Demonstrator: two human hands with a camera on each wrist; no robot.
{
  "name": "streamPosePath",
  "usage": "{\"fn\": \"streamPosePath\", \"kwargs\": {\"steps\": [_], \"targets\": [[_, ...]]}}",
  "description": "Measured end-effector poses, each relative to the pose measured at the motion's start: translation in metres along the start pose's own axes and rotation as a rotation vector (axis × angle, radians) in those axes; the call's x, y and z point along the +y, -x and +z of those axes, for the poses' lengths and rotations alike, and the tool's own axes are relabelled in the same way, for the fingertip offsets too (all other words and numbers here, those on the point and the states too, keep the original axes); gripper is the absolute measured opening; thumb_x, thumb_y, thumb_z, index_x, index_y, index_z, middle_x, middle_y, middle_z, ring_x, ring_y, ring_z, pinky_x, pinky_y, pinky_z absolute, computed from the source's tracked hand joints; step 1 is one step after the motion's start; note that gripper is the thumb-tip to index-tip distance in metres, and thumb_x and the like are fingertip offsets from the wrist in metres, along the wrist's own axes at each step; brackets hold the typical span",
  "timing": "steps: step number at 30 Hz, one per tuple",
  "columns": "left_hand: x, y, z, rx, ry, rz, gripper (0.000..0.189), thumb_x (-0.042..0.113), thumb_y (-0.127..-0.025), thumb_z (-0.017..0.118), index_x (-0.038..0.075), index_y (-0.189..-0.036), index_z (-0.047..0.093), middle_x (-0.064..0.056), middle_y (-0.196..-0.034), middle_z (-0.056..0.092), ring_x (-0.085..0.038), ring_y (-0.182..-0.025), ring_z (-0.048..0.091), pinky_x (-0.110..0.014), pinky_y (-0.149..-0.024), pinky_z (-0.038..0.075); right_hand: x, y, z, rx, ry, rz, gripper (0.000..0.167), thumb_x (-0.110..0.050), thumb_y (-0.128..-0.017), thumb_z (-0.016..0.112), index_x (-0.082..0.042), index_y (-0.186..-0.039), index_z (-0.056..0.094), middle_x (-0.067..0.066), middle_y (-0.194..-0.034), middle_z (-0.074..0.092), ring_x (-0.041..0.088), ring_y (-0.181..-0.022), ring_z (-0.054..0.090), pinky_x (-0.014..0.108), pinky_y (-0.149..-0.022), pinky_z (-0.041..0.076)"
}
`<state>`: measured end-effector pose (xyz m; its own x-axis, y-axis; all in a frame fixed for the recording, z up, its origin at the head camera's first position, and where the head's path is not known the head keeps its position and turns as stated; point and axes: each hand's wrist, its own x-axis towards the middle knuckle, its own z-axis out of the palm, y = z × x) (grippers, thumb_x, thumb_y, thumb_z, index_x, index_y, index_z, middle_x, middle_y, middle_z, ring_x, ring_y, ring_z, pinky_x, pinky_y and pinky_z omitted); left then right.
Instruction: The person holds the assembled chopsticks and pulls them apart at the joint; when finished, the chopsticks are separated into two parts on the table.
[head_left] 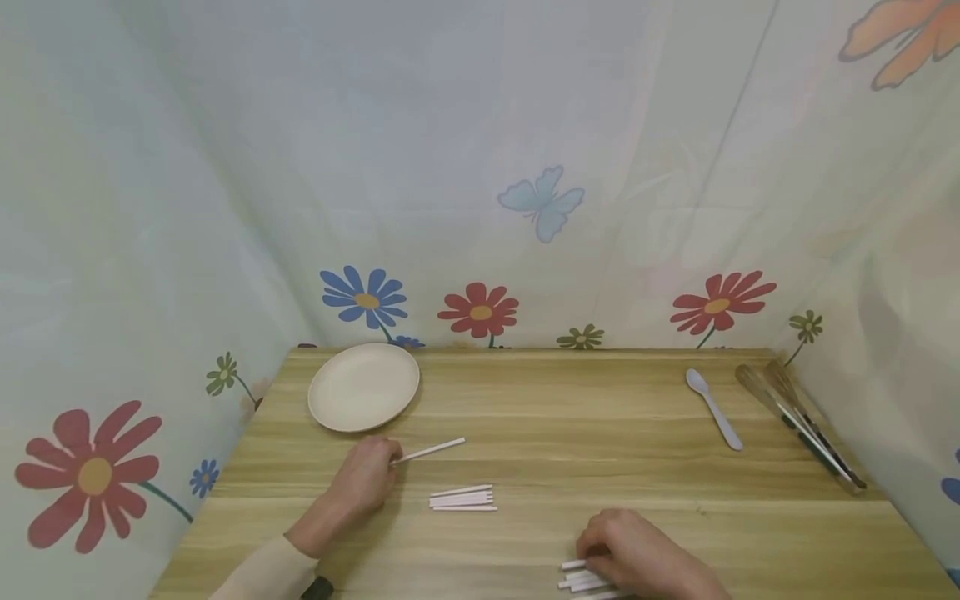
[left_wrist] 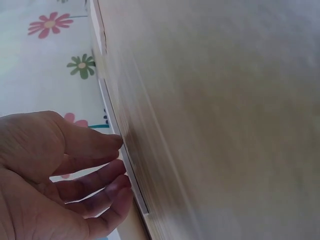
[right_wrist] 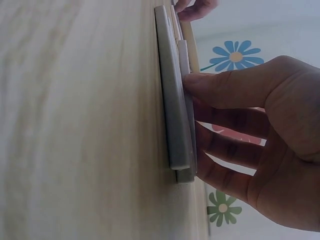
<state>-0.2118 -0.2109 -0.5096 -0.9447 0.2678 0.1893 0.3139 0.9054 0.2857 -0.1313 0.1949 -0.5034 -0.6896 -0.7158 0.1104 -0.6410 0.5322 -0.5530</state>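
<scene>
My left hand (head_left: 366, 477) pinches the near end of a thin white stick (head_left: 435, 450), in front of the plate. In the left wrist view the thumb and fingertips meet along this white stick (left_wrist: 137, 187), low over the wood. To its right a small group of white sticks (head_left: 462, 498) lies side by side on the table. My right hand (head_left: 637, 550) is over a second group of white sticks (head_left: 577, 579) near the front edge. In the right wrist view its thumb and fingers hold a white stick (right_wrist: 184, 60) beside a nearer one (right_wrist: 172, 95).
A round cream plate (head_left: 363, 387) stands at the back left of the wooden table (head_left: 570, 433). At the right lie a pale spoon (head_left: 712, 408) and several brushes (head_left: 802, 425). A flowered curtain (head_left: 450, 125) hangs around the table's back and sides.
</scene>
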Motion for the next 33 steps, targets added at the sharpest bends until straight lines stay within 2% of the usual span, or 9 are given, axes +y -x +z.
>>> {"fn": "streamPosePath", "kwargs": {"steps": [8,17,33], "targets": [[-0.0041,-0.0012,-0.0010,-0.026,-0.006,-0.014,0.017,-0.004,-0.071,0.073,0.006,-0.084,0.072,-0.003,-0.077,0.064,-0.021,-0.075,0.060,-0.040,-0.072,0.052,-0.0009,0.0018,-0.0001,0.000,-0.001,0.009,0.020,-0.006,-0.080,0.070,-0.026,-0.082,0.072,-0.021,-0.080,0.060,-0.008,-0.072,0.051,0.015,-0.061,0.045],[-0.0050,-0.0021,-0.0031,-0.049,0.023,-0.037,0.014,0.000,-0.072,0.076,0.010,-0.080,0.071,-0.001,-0.076,0.064,-0.017,-0.073,0.059,-0.037,-0.070,0.050,-0.0007,0.0013,-0.0001,0.027,0.044,-0.038,0.021,-0.005,-0.077,0.071,-0.025,-0.081,0.072,-0.020,-0.079,0.061,-0.007,-0.072,0.051,0.014,-0.062,0.044],[-0.0066,-0.0035,-0.0029,-0.062,0.040,-0.070,0.016,-0.003,-0.074,0.072,0.013,-0.077,0.072,0.001,-0.075,0.063,-0.015,-0.073,0.058,-0.036,-0.069,0.050,-0.0004,0.0019,-0.0002,-0.013,-0.010,0.014,0.022,-0.006,-0.079,0.071,-0.027,-0.082,0.072,-0.021,-0.080,0.060,-0.007,-0.073,0.051,0.015,-0.062,0.045]]}}
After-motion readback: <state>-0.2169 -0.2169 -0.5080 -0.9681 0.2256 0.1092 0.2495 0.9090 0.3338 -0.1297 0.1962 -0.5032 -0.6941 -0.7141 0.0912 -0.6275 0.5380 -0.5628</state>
